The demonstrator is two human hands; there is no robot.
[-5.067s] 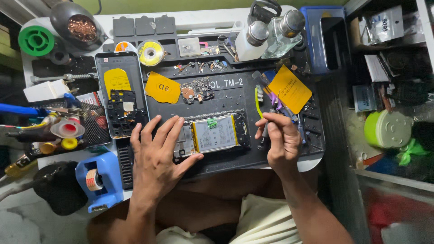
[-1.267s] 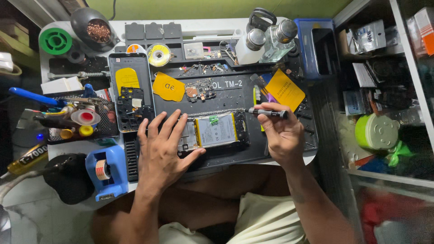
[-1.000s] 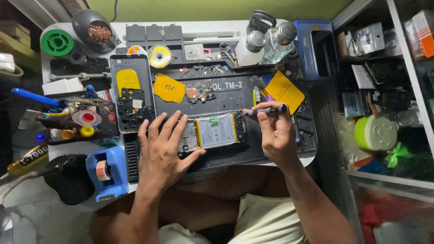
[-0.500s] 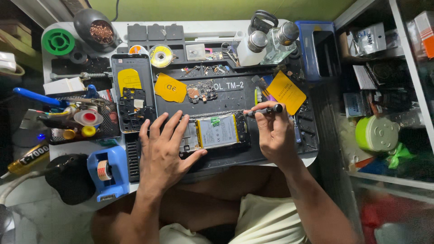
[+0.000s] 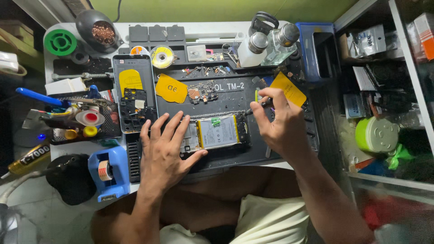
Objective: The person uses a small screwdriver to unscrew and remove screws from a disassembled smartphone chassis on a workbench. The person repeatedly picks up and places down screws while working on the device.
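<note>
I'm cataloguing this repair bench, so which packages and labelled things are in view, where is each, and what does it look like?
Battery label: white rectangle on the opened phone, between left hand and right hand.
Glue tube: far left, yellow and black, lying down.
Plastic packets: shelf at upper right, clear with white cards.
Yellow tag: on the dark mat, rounded.
Yellow card: mat's right side, rectangular, tilted.

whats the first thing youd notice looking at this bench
At the centre of the dark work mat, an opened phone lies with its pale battery showing. The left hand is spread flat on its left end, and the right hand holds a thin tool by its upper right corner. Around it, a green spool sits at the top left and a blue tape dispenser at the lower left.
</note>
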